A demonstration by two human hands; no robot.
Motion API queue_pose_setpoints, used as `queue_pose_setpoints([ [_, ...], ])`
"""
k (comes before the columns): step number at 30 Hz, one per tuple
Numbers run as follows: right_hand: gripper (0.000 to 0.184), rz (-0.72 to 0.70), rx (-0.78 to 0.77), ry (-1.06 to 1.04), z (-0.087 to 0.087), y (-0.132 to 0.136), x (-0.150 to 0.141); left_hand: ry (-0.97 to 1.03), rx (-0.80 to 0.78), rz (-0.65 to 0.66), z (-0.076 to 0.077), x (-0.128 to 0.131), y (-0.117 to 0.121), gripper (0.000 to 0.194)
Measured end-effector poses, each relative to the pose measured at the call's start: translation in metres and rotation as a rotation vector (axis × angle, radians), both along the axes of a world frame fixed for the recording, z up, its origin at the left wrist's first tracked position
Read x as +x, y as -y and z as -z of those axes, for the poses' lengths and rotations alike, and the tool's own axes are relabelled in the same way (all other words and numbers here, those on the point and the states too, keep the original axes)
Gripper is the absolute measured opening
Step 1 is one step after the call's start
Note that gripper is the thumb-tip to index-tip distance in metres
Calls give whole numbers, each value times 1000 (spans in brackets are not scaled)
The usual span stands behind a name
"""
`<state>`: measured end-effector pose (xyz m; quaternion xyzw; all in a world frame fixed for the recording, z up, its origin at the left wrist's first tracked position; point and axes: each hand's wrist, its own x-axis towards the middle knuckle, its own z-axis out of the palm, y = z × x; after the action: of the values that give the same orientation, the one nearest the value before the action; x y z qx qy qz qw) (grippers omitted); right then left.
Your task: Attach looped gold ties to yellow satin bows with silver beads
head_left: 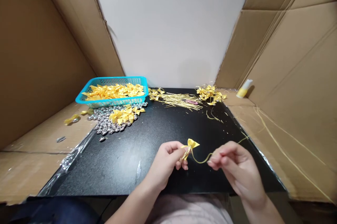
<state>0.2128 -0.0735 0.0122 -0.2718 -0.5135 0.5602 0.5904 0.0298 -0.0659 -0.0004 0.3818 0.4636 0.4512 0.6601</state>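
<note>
"What are you seeing nearest you?"

"I'm watching the left hand (164, 162), nearer me than the turquoise basket (113, 77) and to its right. Its thumb and fingers are pinching a yellow bow (193, 144) together with a shiny gold strip (186, 154)."

"Which way is it all lying?"

"The bow is sitting just past the left fingertips, on the side away from me. The strip's long axis is slanting from the bow down and left into the grip. A thin cord (201, 162) is sagging from the bow toward the right hand (240, 171), farther right of the basket — so the left hand is the nearer one, actually touching the bow."

"And the right fingers?"

"They're curling, and the cord is meeting their tips, but I can't tell whether they're pinching it. The hand is hiding the cord there, and the left thumb is covering the strip's lower part."

"Farther off?"

"Silver beads (105, 126) are lying just in front of the basket, with loose yellow bows (122, 115) on them. Gold ties (181, 100) are spreading to its right, a pink object (191, 101) among them — I'm not making out what it is. Beyond them, rightward from the basket, a yellow cluster (209, 93) is resting, then a spool-like thing (244, 88) is standing tilted."
</note>
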Motion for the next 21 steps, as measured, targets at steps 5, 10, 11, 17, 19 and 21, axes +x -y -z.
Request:
queue_pose_setpoints([
  [5,3,74,52,253,4,3,-14,137,-116,54,-2,2,2,40],
  [10,9,263,186,338,4,4,-11,188,-135,46,-4,2,4,38],
  [11,10,309,196,331,3,3,-8,193,-130,47,-4,2,5,37],
  [17,12,489,168,321,-6,-1,8,180,-74,49,-4,2,6,35],
  [19,10,509,183,353,-9,0,10,154,-57,49,-5,3,6,34],
  [21,7,467,250,456,-11,3,8,129,-42,50,-7,4,7,33],
])
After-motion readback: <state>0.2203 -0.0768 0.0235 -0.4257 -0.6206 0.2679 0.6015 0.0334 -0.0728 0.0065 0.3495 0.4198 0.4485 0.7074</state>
